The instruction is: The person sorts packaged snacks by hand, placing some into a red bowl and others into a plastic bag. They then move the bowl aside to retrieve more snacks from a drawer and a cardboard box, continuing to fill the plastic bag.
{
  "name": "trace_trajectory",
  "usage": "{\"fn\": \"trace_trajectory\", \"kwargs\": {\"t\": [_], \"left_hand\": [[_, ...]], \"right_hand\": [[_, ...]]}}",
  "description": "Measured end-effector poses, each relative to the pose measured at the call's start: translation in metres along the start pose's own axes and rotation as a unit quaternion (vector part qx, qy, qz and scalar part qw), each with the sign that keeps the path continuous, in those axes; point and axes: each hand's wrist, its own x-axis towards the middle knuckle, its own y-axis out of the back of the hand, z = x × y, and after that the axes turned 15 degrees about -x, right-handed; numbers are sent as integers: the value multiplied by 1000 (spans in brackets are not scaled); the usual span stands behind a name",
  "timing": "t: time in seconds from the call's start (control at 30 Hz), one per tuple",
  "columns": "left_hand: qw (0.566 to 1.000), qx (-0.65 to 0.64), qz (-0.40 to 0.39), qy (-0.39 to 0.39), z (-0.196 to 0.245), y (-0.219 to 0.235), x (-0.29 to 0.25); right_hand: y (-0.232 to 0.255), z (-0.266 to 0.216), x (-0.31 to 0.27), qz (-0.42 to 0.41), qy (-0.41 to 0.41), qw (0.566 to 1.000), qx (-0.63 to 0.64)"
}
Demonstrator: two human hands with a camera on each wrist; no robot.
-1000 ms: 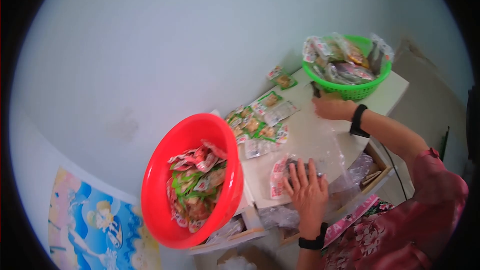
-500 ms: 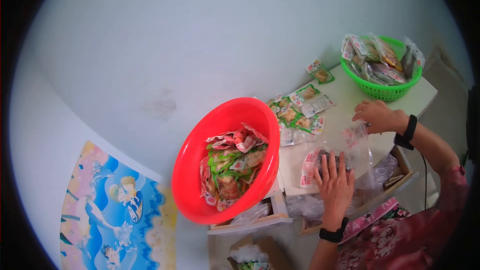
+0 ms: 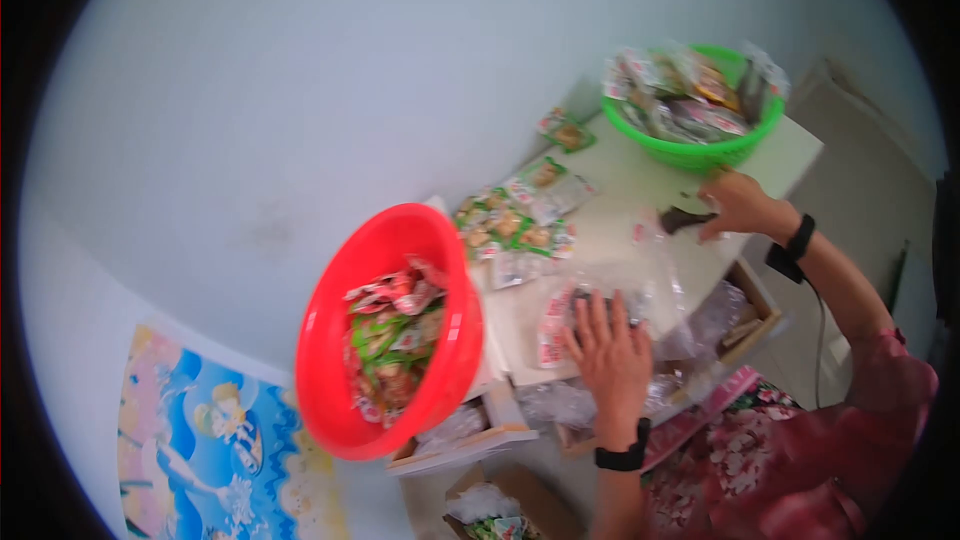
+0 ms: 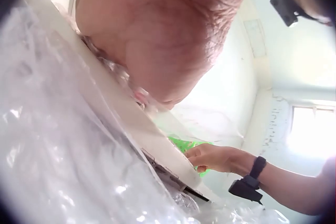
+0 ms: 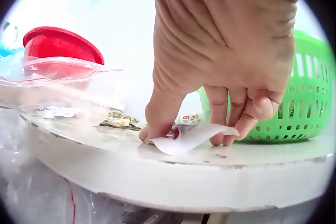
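Note:
My left hand [image 3: 612, 360] lies with straight, spread fingers on a clear plastic zip bag [image 3: 630, 278] near the table's front edge. Under the fingers shows something dark, beside a white panel with red print [image 3: 552, 332]. Farther right, my right hand [image 3: 748, 206] pinches a small flat piece [image 3: 684, 220], dark in the head view. In the right wrist view this piece [image 5: 191, 141] looks white and curled, with the thumb at one end and fingers at the other, low over the tabletop. Its exact kind I cannot tell.
A green basket [image 3: 690, 155] full of packets stands behind my right hand. Several green-edged snack packets [image 3: 508, 224] lie along the wall. To the left is a red basin [image 3: 318, 340] of packets. Open drawers [image 3: 480, 432] below the tabletop hold clear plastic bags.
My right hand has come from beside the green basket to the bag's right end, then slightly back, with the dark piece now showing. My left hand has stayed on the bag; the view has swung about.

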Motion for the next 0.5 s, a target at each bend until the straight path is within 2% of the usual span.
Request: {"fn": "trace_trajectory", "kwargs": {"t": [0.07, 0.13, 0.23, 0.37, 0.4, 0.5], "left_hand": [[1000, 14, -10, 1, 1, -2, 1], [1000, 11, -12, -1, 2, -3, 1], [1000, -7, -19, 5, 1, -4, 1], [996, -80, -14, 38, 2, 6, 5], [993, -110, -6, 51, 6, 8, 6], [988, -145, 53, 13, 27, 16, 5]], "right_hand": [[-4, 3, -13, 39, -12, 999, 9], [-2, -1, -22, 20, -71, 995, 73], [-3, -11, -37, 63, -121, 976, 169], [9, -19, -58, 71, -102, 947, 296], [16, -21, -62, 62, -113, 927, 351], [27, -22, -76, 43, -132, 858, 494]]}}
